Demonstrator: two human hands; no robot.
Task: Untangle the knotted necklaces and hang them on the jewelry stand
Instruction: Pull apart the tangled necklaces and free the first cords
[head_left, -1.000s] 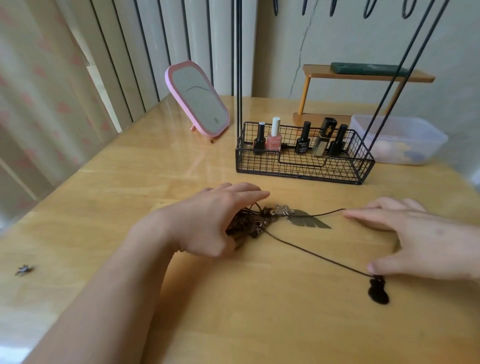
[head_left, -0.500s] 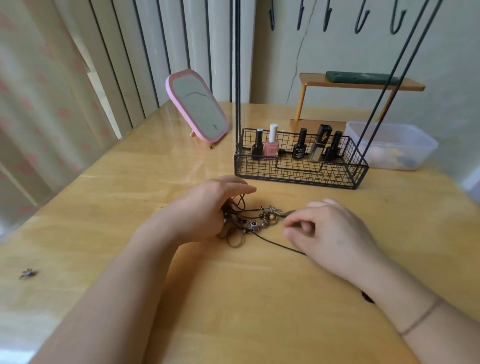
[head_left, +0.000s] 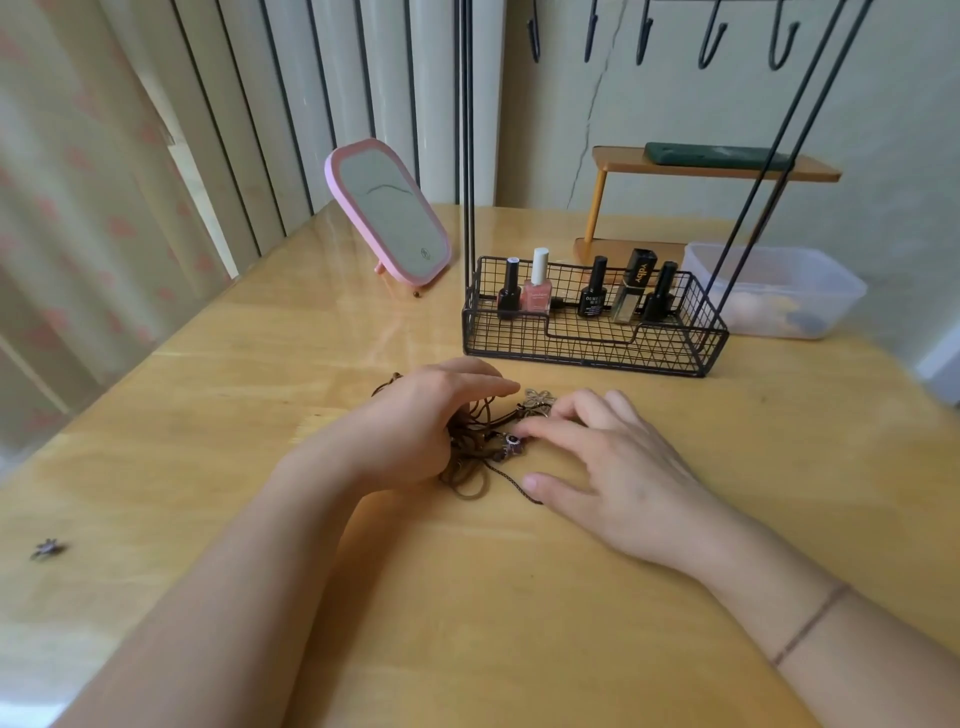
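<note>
A tangle of brown necklace cords (head_left: 470, 467) with beads and a silver flower pendant (head_left: 537, 401) lies on the wooden table (head_left: 467, 623). My left hand (head_left: 431, 421) rests palm down on the tangle's left side, fingers stretched toward the pendant. My right hand (head_left: 613, 467) lies on the right side, fingertips touching the beads and pendant, thumb lying on a thin dark cord. The black wire jewelry stand (head_left: 592, 348) is just behind, its rods rising to bare hooks (head_left: 706, 47) at the top.
Several nail polish bottles (head_left: 537, 283) stand in the stand's basket. A pink mirror (head_left: 389, 213) leans at back left. A clear plastic box (head_left: 774, 291) and a small wooden shelf (head_left: 717, 166) sit at back right. A loose charm (head_left: 48, 548) lies near the table's left edge.
My right hand moved left from the stretched-out cord onto the tangle, covering the feather pendant. My left hand stayed on the tangle. The view tilted up, showing the hooks.
</note>
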